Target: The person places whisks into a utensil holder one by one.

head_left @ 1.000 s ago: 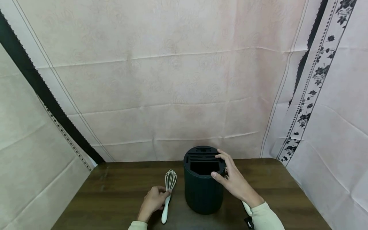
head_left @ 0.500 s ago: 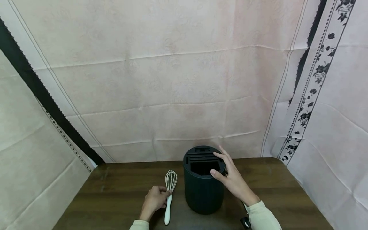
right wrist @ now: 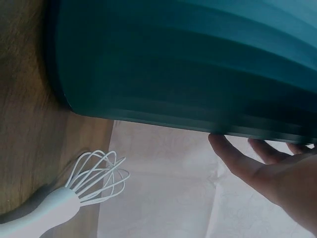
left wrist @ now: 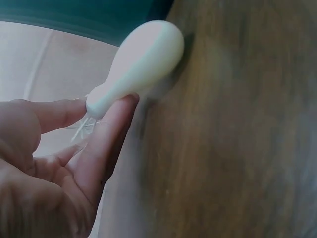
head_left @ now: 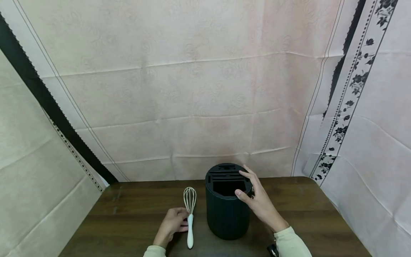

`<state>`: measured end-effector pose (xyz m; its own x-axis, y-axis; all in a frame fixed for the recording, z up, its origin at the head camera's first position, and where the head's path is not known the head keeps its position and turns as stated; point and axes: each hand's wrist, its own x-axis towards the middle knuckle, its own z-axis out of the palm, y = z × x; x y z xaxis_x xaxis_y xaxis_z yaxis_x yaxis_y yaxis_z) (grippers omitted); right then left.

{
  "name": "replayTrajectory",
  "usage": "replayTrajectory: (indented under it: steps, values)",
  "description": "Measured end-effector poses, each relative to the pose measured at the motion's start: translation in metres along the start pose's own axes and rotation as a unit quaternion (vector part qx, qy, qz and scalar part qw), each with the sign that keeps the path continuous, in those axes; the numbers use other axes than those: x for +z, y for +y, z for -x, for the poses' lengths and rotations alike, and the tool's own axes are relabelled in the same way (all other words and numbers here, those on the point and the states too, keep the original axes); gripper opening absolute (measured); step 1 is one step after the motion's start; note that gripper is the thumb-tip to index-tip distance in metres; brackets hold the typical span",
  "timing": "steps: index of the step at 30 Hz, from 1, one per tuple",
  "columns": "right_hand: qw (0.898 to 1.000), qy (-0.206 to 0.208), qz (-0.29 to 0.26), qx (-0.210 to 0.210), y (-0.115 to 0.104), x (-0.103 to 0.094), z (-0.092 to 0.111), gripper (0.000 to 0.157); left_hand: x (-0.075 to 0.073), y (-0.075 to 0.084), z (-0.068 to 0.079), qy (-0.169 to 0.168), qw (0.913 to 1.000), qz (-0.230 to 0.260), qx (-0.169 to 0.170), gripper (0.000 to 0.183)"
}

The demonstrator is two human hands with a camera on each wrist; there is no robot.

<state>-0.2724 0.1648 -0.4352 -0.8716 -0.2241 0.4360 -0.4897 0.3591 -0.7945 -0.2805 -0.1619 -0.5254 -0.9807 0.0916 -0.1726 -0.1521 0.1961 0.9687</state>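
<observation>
Pinching a white wire whisk [head_left: 191,218] in left grip [head_left: 173,225], right grip [head_left: 262,204] spread against slotted dark green holder [head_left: 228,217]

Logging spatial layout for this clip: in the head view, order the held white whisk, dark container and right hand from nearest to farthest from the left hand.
1. White whisk: pinched by the left hand.
2. Dark container: standing right of the whisk.
3. Right hand: at the container's right side.

A white whisk [head_left: 190,230] is beside an upright dark-green container [head_left: 227,219].
</observation>
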Motion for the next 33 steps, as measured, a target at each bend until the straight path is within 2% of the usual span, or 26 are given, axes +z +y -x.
replayTrajectory:
  steps: [6,14,21,33]
  values:
    - [1.0,0.007,0.02,-0.013,0.004,0.0,-0.001,0.066,-0.001,0.004,0.0,0.004,0.9995,0.033,0.005,0.048]
    - [0.998,-0.013,0.059,-0.033,0.008,-0.003,0.0,0.072,-0.001,0.014,0.003,0.003,0.9979,0.06,0.022,0.05]
    - [0.998,-0.013,0.058,-0.029,0.009,-0.003,-0.001,0.073,-0.001,0.029,0.007,-0.001,0.9968,0.07,0.04,0.053]
    - [0.996,-0.006,0.084,-0.04,0.01,-0.002,-0.001,0.074,0.002,0.05,0.012,0.024,0.9937,0.09,0.063,0.054]
